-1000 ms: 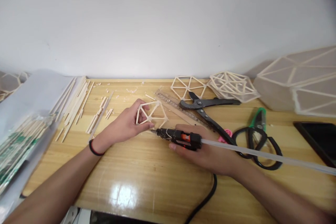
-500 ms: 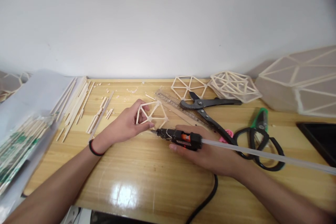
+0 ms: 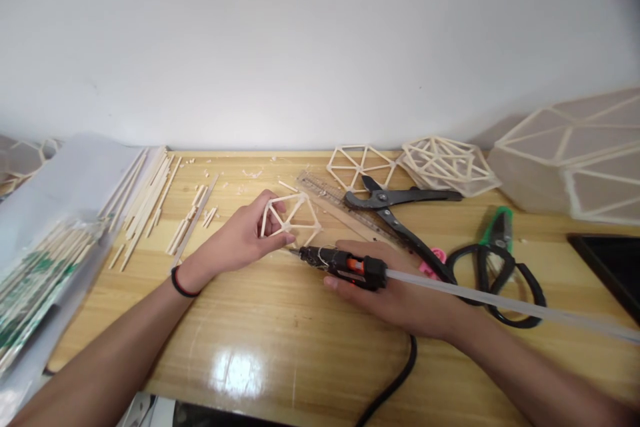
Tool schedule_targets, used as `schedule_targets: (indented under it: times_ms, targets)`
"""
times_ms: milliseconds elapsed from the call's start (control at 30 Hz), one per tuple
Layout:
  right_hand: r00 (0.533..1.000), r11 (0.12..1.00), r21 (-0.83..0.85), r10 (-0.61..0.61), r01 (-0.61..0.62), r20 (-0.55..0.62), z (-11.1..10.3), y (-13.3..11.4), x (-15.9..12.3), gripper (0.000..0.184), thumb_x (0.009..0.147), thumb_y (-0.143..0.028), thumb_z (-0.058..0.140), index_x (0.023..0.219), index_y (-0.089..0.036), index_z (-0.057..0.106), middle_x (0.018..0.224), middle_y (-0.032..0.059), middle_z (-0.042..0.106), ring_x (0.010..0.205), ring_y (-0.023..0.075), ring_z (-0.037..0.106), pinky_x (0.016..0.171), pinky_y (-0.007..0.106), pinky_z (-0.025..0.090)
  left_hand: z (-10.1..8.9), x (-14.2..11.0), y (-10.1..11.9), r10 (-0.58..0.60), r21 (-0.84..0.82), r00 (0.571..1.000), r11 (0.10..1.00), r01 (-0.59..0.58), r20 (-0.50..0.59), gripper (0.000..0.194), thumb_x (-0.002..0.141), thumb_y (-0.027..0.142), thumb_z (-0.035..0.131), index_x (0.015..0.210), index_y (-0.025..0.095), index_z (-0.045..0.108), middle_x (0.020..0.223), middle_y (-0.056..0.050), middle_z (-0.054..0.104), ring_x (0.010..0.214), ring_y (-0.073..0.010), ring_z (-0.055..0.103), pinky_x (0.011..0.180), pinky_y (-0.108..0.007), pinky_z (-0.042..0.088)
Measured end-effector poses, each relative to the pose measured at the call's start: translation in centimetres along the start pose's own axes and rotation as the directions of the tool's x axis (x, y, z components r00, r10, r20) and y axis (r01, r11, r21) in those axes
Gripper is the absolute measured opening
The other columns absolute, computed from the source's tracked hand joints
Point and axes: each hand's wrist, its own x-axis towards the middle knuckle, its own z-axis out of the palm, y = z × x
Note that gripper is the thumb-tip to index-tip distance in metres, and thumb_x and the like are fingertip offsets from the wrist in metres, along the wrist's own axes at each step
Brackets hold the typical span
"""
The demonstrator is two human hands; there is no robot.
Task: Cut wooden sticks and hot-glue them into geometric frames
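Observation:
My left hand [image 3: 253, 230] pinches the left side of a small frame of wooden sticks [image 3: 287, 226], glued into triangles, and holds it tilted over the table. Wrapped around a black glue gun [image 3: 345, 267] is my right hand [image 3: 385, 300]. The gun's nozzle points left, just under the frame's lower edge; whether it touches cannot be made out. A long translucent glue stick [image 3: 475, 292] sticks out of the gun's back toward the right. Behind the frame lies a clear ruler [image 3: 320, 187] beside a wooden strip.
Black-handled pliers [image 3: 383, 198], scissors [image 3: 493, 280] and green-edged cutters [image 3: 500, 230] lie right. Finished stick frames [image 3: 360, 167] rest at the back, a large covered shape [image 3: 565, 153] at far right. Cut sticks [image 3: 147, 200] and bagged sticks [image 3: 40, 280] lie left. A black cord [image 3: 395, 380] trails forward.
Almost nothing differs. Both hands keep their hold, and the glue gun with its glue stick sits very slightly lower and farther right in view.

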Motion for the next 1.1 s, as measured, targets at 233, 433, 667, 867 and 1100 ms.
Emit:
schedule_targets:
  times_ms: [233,433,667,867,1100]
  targets:
    - [1.000,1.000,-0.006,-0.003,0.003,-0.022,-0.06,0.05,0.00,0.027,0.092,-0.038,0.061,0.071,-0.024,0.051,0.067,-0.0027,0.056,0.062,0.0168,0.054,0.060,0.030,0.044,-0.01,0.08,0.08,-0.014,0.009,1.000,1.000,0.014,-0.005,0.033,0.085,0.042,0.070,0.098,0.021,0.048,0.075,0.005,0.054,0.065,-0.0115,0.049,0.058,-0.023,0.037]
    - [0.996,0.996,0.035,0.088,-0.088,-0.015,0.03,0.41,0.01,0.032,0.091,-0.047,0.063,0.071,-0.024,0.053,0.067,-0.0031,0.057,0.064,0.0178,0.055,0.059,0.030,0.044,-0.06,0.00,0.00,-0.009,0.027,1.000,1.000,0.009,-0.003,0.034,0.086,0.046,0.069,0.100,0.021,0.049,0.076,0.005,0.054,0.066,-0.0126,0.050,0.059,-0.024,0.038]
    - [0.996,0.995,0.039,0.088,-0.087,-0.013,0.09,0.63,-0.04,0.028,0.092,-0.048,0.061,0.075,-0.024,0.059,0.071,-0.0017,0.063,0.068,0.0198,0.059,0.063,0.031,0.047,-0.02,-0.02,-0.03,-0.005,0.009,1.000,1.000,0.005,0.001,0.034,0.087,0.044,0.069,0.100,0.021,0.049,0.076,0.005,0.054,0.066,-0.0125,0.050,0.060,-0.024,0.039]
    - [0.999,0.999,0.017,0.046,-0.046,0.004,-0.01,0.56,-0.01,0.029,0.093,-0.044,0.060,0.073,-0.024,0.054,0.068,-0.0031,0.057,0.065,0.0178,0.055,0.061,0.030,0.044,-0.03,-0.01,0.04,-0.006,-0.017,1.000,1.000,0.007,0.011,0.032,0.087,0.042,0.070,0.100,0.021,0.048,0.076,0.006,0.053,0.067,-0.0119,0.050,0.060,-0.024,0.039]
    - [0.998,0.998,0.000,0.063,-0.063,0.008,-0.05,0.55,-0.04,0.026,0.094,-0.044,0.059,0.076,-0.024,0.056,0.072,-0.0021,0.060,0.068,0.0188,0.058,0.064,0.031,0.045,0.01,0.03,0.00,-0.001,0.000,1.000,1.000,0.001,0.003,0.033,0.087,0.042,0.070,0.100,0.021,0.048,0.076,0.006,0.053,0.066,-0.0115,0.049,0.059,-0.024,0.039]
